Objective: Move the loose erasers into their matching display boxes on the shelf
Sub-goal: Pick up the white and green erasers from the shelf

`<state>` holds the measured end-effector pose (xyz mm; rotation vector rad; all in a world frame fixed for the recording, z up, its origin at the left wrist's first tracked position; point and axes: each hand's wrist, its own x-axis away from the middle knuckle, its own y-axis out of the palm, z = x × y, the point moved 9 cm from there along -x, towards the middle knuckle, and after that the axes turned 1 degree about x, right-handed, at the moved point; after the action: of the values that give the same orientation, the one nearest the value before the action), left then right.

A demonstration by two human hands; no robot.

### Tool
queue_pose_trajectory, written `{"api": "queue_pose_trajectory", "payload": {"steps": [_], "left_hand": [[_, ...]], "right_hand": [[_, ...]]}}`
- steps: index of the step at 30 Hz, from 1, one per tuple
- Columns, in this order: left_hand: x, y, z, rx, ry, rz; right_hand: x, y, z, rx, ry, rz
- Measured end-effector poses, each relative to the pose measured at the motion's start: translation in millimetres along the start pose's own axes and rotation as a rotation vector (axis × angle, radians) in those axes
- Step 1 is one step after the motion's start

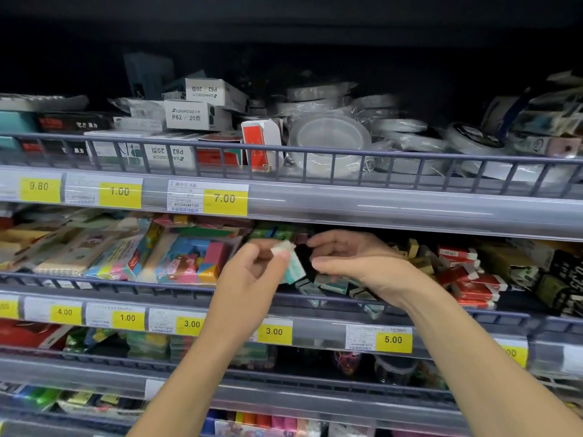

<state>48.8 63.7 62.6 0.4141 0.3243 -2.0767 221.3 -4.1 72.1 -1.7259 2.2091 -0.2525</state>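
My left hand (252, 272) pinches a white eraser with a teal sleeve (291, 263) in front of the middle shelf. My right hand (353, 263) reaches in just to its right, fingers loosely bent over a pile of loose teal-sleeved erasers (334, 287); whether it holds one I cannot tell. Red-sleeved erasers (473, 285) lie heaped further right. A dark display box (561, 279) stands at the far right of that shelf.
A wire rail (126, 280) fronts the middle shelf, with yellow price tags (274, 331) below. Colourful eraser packs (189, 260) fill the left side. The upper shelf holds white boxes (195, 116) and tape rolls (328, 137). Lower shelves carry more packets.
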Motion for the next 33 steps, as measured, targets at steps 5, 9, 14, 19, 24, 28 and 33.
{"api": "queue_pose_trajectory", "payload": {"steps": [5, 9, 14, 19, 24, 28, 33], "left_hand": [[-5, -6, -11, 0.233, -0.168, 0.034], [-5, 1, -8, 0.358, -0.213, -0.033], [-5, 3, -6, 0.455, -0.251, -0.025], [-4, 1, -10, 0.341, -0.264, -0.042], [3, 9, -12, 0.307, -0.272, -0.166], [10, 25, -1, 0.209, -0.139, -0.315], [15, 34, 9, 0.199, -0.026, -0.394]], "right_hand": [[-20, 9, 24, 0.783, 0.183, -0.112], [-25, 20, 23, 0.941, 0.204, -0.223], [-30, 27, 17, 0.869, 0.125, -0.206], [-21, 10, -2, 0.377, 0.072, 0.104], [7, 20, -21, -0.289, -0.021, 0.083], [15, 36, -29, -0.397, -0.082, 0.074], [15, 38, -25, -0.416, -0.090, 0.101]]}}
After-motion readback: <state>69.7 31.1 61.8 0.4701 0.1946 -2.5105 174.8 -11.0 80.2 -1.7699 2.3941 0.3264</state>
